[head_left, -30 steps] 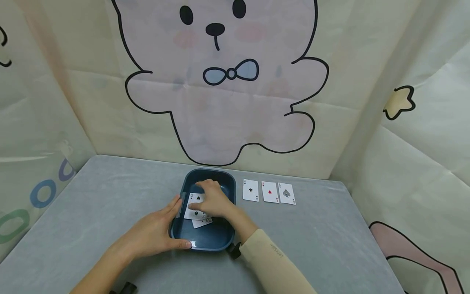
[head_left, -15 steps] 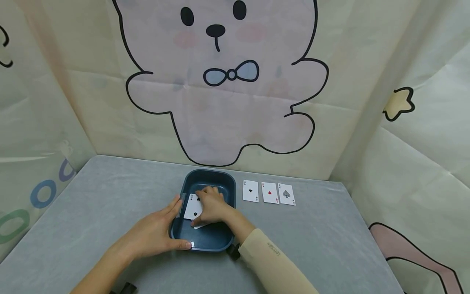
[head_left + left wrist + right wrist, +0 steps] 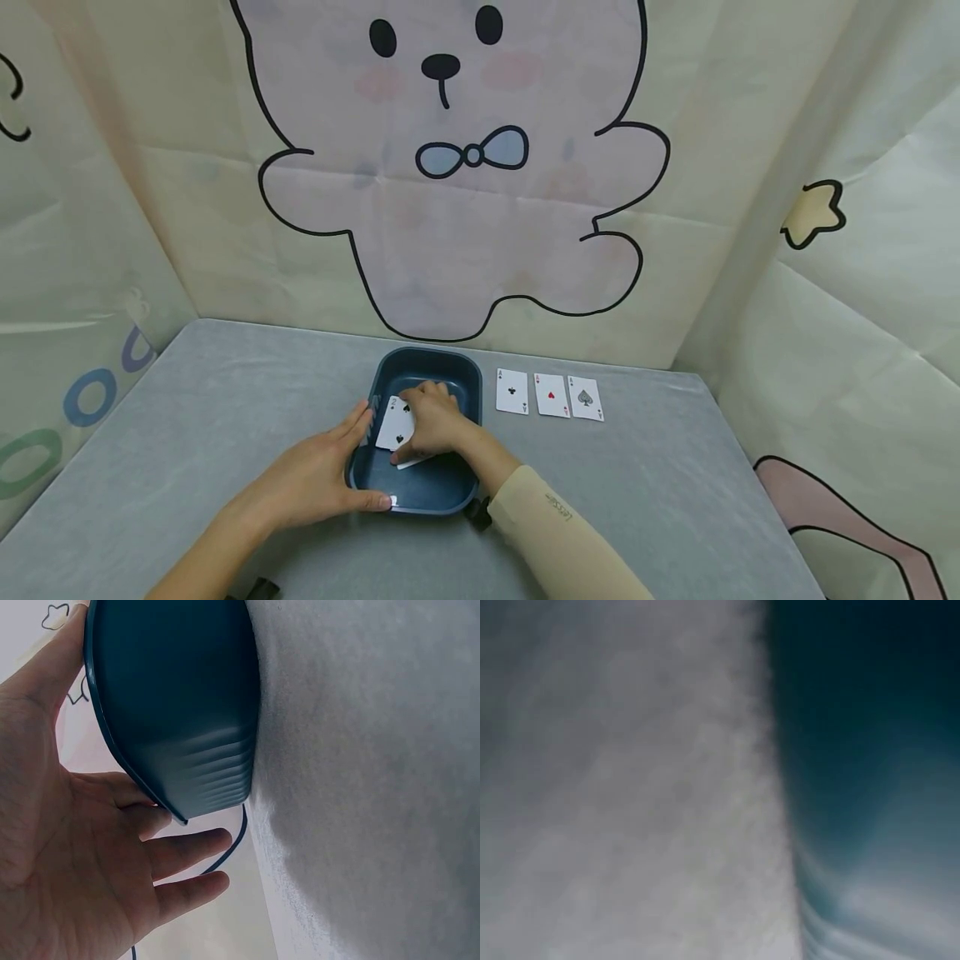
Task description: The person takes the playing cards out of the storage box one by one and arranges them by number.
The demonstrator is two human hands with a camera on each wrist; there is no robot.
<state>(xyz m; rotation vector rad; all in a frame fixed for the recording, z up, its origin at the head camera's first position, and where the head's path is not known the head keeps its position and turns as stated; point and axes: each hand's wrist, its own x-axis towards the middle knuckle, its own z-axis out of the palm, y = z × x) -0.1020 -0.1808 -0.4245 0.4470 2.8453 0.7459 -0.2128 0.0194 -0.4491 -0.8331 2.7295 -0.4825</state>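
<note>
A dark blue plastic tray [image 3: 420,496] stands on the table with playing cards inside. My left hand [image 3: 318,475] holds the tray's near left corner, thumb along the near rim and extended fingers along the left rim. In the left wrist view, that hand [image 3: 97,847] is spread, with two fingertips off the rim. My right hand [image 3: 435,421] reaches inside, its fingers bent down over the cards. One white card with black pips [image 3: 392,425] shows left of it. The edge of another card [image 3: 411,462] shows below its thumb. I cannot tell whether the right hand pinches a card.
Three aces lie face up in a row right of the tray: clubs [image 3: 512,400], hearts [image 3: 546,406] and spades [image 3: 585,400]. A grey cloth covers the table [image 3: 660,500]. Cartoon-printed curtains [image 3: 712,250] enclose its back and sides.
Within the tray, my right hand has come slightly down and right over the cards, covering more of them, then stayed there. My left hand keeps its place at the corner.
</note>
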